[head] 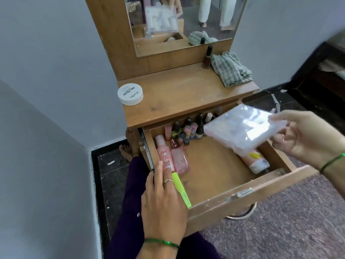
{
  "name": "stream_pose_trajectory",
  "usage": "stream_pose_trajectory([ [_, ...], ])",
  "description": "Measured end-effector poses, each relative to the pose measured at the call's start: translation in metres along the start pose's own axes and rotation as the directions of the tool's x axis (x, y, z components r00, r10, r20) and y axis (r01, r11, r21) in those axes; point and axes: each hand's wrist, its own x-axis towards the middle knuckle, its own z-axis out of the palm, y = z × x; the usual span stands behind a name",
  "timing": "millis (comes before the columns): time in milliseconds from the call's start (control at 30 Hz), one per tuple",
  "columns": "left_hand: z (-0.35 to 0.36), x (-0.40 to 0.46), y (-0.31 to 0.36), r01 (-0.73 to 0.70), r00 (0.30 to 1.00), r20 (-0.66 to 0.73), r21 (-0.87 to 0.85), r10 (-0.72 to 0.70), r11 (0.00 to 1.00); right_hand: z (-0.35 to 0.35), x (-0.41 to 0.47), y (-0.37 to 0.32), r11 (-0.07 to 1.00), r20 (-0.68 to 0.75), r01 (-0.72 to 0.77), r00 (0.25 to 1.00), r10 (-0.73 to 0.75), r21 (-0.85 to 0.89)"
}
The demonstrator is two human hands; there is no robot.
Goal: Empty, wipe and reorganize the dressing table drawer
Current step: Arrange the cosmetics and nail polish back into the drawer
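1. Holding a clear plastic packet pinched in its fingers, the right hand hovers over the open drawer's right side.
2. Left hand rests with straight fingers on the pink bottle and green tube at the drawer's left edge.

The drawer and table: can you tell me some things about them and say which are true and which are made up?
1. The drawer is open. True.
2. The right hand holds a clear plastic packet. True.
3. The checked cloth lies inside the drawer. False: it is on the tabletop.
4. The white round tub is on the floor. False: it sits on the tabletop.
5. Nail polish bottles stand along the drawer's back. True.
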Motion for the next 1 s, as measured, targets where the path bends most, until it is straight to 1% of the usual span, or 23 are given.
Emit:
stream_pose_trajectory([
  [67,0.001,0.0,0.0,0.012,1.0,-0.026,-0.006,-0.012,1.0,-0.006,0.001,0.018,0.995,-0.014,-0.047,0.999,0.046,-0.092],
  [133,0.004,0.0,-0.001,-0.005,1.0,-0.024,-0.011,0.005,1.0,-0.005,0.008,0.035,0.983,-0.057,-0.085,0.995,0.077,-0.165],
  [233,0.004,0.001,-0.001,0.002,1.0,-0.031,0.001,-0.002,1.0,0.005,0.021,0.053,0.971,-0.075,-0.11,0.993,0.096,-0.213],
  [333,0.003,0.0,-0.001,0.011,1.0,-0.021,0.011,-0.011,1.0,0.014,0.031,0.063,0.97,-0.062,-0.13,0.991,0.12,-0.203],
  [500,0.003,0.0,-0.001,0.02,1.0,-0.012,0.016,-0.019,1.0,0.017,0.044,0.07,0.97,-0.08,-0.19,0.98,0.18,-0.153],
  [667,0.001,0.001,0.0,0.019,1.0,0.013,0.023,-0.019,1.0,0.014,0.05,0.076,0.953,-0.091,-0.257,0.965,0.245,-0.159],
  [833,0.002,0.001,-0.001,0.018,1.0,0.012,0.024,-0.018,1.0,0.012,0.051,0.078,0.916,-0.093,-0.348,0.937,0.336,-0.201],
  [1000,0.002,-0.001,-0.002,0.015,1.0,0.012,0.017,-0.015,1.0,0.011,0.055,0.079,0.866,-0.086,-0.402,0.914,0.395,-0.297],
])
